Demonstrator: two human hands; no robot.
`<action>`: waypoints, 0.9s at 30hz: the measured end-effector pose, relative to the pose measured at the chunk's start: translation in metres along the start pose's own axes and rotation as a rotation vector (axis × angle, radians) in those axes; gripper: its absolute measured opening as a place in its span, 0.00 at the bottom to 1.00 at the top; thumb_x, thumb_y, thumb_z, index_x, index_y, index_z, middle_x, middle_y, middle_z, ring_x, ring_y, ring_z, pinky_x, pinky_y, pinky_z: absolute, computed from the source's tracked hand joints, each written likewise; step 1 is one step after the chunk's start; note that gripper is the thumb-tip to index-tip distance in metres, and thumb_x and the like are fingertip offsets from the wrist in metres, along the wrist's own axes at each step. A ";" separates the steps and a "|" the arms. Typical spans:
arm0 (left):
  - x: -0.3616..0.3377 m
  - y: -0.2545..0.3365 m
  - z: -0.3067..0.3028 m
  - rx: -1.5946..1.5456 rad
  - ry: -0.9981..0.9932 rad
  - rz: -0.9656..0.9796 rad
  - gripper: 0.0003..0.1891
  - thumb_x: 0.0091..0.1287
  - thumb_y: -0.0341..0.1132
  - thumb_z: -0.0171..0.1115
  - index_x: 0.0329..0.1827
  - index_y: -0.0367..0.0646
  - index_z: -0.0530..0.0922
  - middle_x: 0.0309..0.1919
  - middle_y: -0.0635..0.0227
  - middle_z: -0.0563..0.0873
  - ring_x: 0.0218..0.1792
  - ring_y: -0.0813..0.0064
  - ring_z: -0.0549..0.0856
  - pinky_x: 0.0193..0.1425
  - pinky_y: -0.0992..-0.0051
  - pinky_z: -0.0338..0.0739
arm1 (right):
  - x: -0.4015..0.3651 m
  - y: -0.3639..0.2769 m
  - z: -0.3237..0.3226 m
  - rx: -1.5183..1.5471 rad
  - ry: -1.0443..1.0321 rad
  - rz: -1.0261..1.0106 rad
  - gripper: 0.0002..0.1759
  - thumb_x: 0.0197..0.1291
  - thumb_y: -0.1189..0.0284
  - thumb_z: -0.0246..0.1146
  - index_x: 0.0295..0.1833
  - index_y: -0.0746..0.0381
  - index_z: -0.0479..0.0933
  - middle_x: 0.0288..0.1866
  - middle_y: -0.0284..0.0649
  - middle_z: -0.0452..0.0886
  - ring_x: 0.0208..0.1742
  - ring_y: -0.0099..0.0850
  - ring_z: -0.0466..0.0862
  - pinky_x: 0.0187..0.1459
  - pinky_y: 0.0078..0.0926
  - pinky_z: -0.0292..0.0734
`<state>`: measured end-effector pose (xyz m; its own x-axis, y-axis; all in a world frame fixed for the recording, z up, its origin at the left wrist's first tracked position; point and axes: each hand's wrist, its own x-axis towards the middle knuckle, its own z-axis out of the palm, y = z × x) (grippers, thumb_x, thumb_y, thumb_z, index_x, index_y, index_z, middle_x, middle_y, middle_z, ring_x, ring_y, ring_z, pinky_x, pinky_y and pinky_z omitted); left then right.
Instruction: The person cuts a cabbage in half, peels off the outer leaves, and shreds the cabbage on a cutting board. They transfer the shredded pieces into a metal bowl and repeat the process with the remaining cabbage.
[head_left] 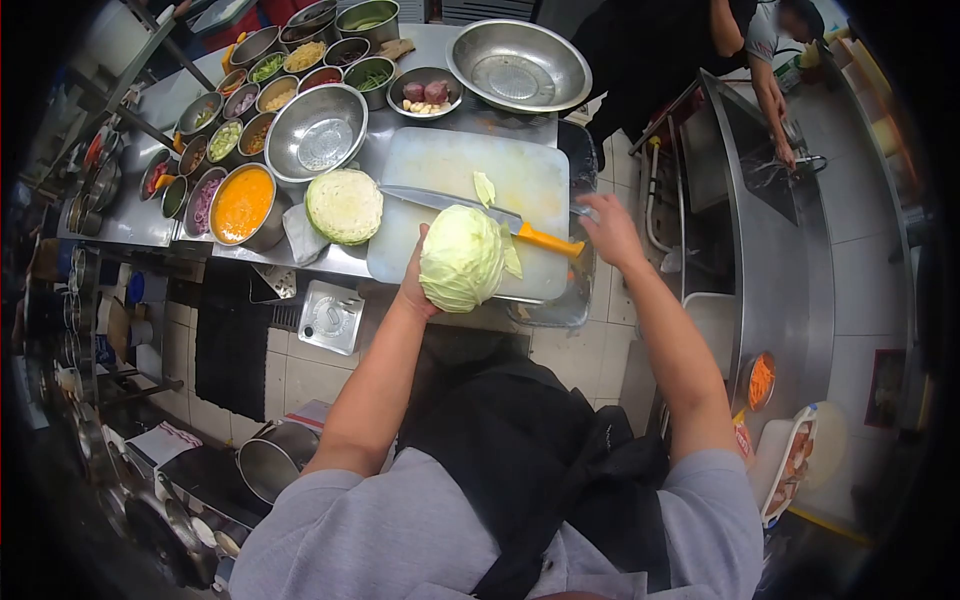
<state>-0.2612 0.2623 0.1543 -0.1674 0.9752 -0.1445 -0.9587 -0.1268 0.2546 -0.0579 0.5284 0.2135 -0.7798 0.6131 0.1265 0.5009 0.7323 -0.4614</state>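
Cutting board (pixel 460 175) lies on the counter (pixel 480 112). Knife (pixel 470 212) lies crosswise on it, handle to the right. Held cabbage half (pixel 462 258) sits in the left hand (pixel 412 285) at the board's near edge (overlapping the blade). Second cabbage half (pixel 344 206) sits just left of the board. Behind it is the mixing bowl (pixel 316 132), and left of it the sauce bowl (pixel 243 204). Wide bowl (pixel 519 65) stands behind the board, sink (pixel 770 200) well right.

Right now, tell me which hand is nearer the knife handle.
Right. The right hand hovers open just past the end of the orange handle, not gripping it. The left hand is farther off, cupping the cabbage near the blade.
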 end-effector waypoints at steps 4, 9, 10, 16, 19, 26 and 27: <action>0.002 -0.005 0.002 0.121 0.002 0.063 0.45 0.77 0.72 0.41 0.81 0.42 0.64 0.75 0.53 0.75 0.72 0.54 0.78 0.75 0.51 0.75 | -0.001 -0.109 -0.006 0.403 -0.258 -0.125 0.19 0.67 0.72 0.69 0.63 0.58 0.82 0.55 0.47 0.79 0.46 0.40 0.85 0.51 0.35 0.82; 0.000 -0.007 0.010 -0.006 -0.095 0.085 0.46 0.76 0.73 0.40 0.82 0.42 0.63 0.74 0.54 0.75 0.71 0.54 0.79 0.75 0.51 0.76 | -0.021 -0.159 0.002 0.363 -0.248 -0.282 0.19 0.68 0.73 0.69 0.63 0.59 0.82 0.53 0.43 0.76 0.43 0.35 0.83 0.48 0.33 0.80; -0.002 -0.006 0.010 -0.052 -0.106 0.082 0.46 0.76 0.74 0.39 0.82 0.43 0.63 0.74 0.54 0.75 0.70 0.54 0.80 0.75 0.51 0.76 | -0.022 -0.161 0.005 0.360 -0.213 -0.303 0.18 0.68 0.73 0.70 0.62 0.60 0.82 0.52 0.42 0.75 0.42 0.32 0.82 0.47 0.31 0.80; -0.009 0.000 0.001 -0.171 -0.154 0.058 0.46 0.76 0.74 0.40 0.81 0.42 0.64 0.73 0.52 0.76 0.70 0.53 0.79 0.74 0.51 0.76 | -0.015 -0.157 0.012 0.408 -0.215 -0.380 0.15 0.67 0.76 0.70 0.58 0.61 0.82 0.51 0.41 0.75 0.44 0.32 0.82 0.47 0.31 0.80; -0.016 0.009 0.000 -0.063 -0.093 -0.003 0.47 0.75 0.75 0.40 0.81 0.42 0.64 0.73 0.52 0.76 0.70 0.52 0.80 0.75 0.50 0.76 | -0.005 -0.159 -0.001 0.412 -0.346 -0.443 0.14 0.66 0.75 0.70 0.56 0.61 0.82 0.50 0.40 0.75 0.44 0.32 0.82 0.47 0.30 0.80; -0.022 0.018 -0.007 -0.105 -0.241 -0.246 0.52 0.70 0.79 0.42 0.83 0.45 0.61 0.76 0.51 0.72 0.71 0.46 0.78 0.70 0.38 0.77 | 0.001 -0.180 -0.028 0.279 -0.658 -0.464 0.20 0.60 0.70 0.75 0.54 0.58 0.77 0.51 0.41 0.75 0.51 0.41 0.82 0.52 0.39 0.78; -0.022 0.018 -0.009 -0.114 -0.254 -0.259 0.53 0.68 0.80 0.42 0.83 0.46 0.60 0.77 0.51 0.71 0.71 0.44 0.78 0.67 0.33 0.77 | 0.000 -0.180 -0.028 0.281 -0.648 -0.495 0.20 0.58 0.71 0.77 0.53 0.59 0.77 0.51 0.40 0.74 0.48 0.37 0.81 0.49 0.36 0.78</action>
<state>-0.2771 0.2366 0.1534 0.1327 0.9896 0.0556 -0.9836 0.1246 0.1303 -0.1378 0.4050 0.3216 -0.9871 -0.1103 -0.1162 0.0019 0.7174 -0.6967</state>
